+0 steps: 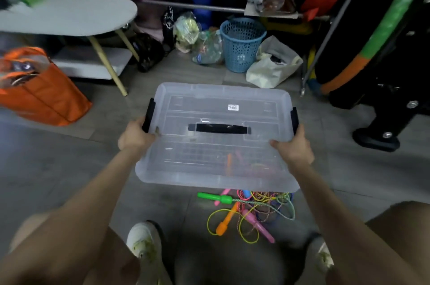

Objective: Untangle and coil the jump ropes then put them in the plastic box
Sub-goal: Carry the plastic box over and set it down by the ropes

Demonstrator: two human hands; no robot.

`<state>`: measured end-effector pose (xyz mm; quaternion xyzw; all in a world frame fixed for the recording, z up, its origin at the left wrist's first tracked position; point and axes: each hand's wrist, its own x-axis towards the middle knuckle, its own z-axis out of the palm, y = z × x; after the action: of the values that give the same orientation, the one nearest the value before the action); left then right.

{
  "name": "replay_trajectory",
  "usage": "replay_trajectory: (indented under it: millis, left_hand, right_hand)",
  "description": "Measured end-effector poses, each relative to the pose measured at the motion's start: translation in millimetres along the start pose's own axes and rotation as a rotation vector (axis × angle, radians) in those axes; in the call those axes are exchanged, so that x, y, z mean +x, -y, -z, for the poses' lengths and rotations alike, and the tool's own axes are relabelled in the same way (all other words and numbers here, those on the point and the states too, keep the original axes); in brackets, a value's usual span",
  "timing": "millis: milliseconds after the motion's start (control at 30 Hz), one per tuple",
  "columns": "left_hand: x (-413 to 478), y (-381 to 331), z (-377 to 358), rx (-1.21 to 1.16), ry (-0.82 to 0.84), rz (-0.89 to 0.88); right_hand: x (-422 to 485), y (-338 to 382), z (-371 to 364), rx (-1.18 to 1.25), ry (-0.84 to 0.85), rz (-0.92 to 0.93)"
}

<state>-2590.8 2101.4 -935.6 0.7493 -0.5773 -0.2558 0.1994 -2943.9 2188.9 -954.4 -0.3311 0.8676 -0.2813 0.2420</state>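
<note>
I hold the plastic box [216, 152] between both hands, lid on. My left hand [135, 137] grips its left edge at the black latch, thumb on the lid; my right hand [294, 145] grips the right edge likewise. The box looks light, stiff and smooth, so I judge side grips safest. The jump ropes [251, 210] lie tangled on the grey floor [69, 168] below my right hand. Their cords look limp; take them by the rigid handles. A blue basket [240, 45] stands beyond my hands.
</note>
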Motion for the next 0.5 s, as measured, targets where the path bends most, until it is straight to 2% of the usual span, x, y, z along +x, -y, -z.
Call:
replay_trajectory:
  millis: [233, 400, 500]
  left_hand:
    - [-34.7, 22.3, 23.6, -0.033, -0.011, -0.003]
    - [-3.2, 47.0, 13.2, -0.067, -0.058, 0.081]
    - [37.2, 73.3, -4.4, -0.062, -0.093, 0.144]
  right_hand:
    - [-20.9, 7.1, 2.3, -0.003, 0.044, 0.067]
    - [9.8, 26.0, -47.7, 0.037, 0.153, 0.096]
    - [59.1, 35.4, -104.8, 0.098, 0.242, 0.113]
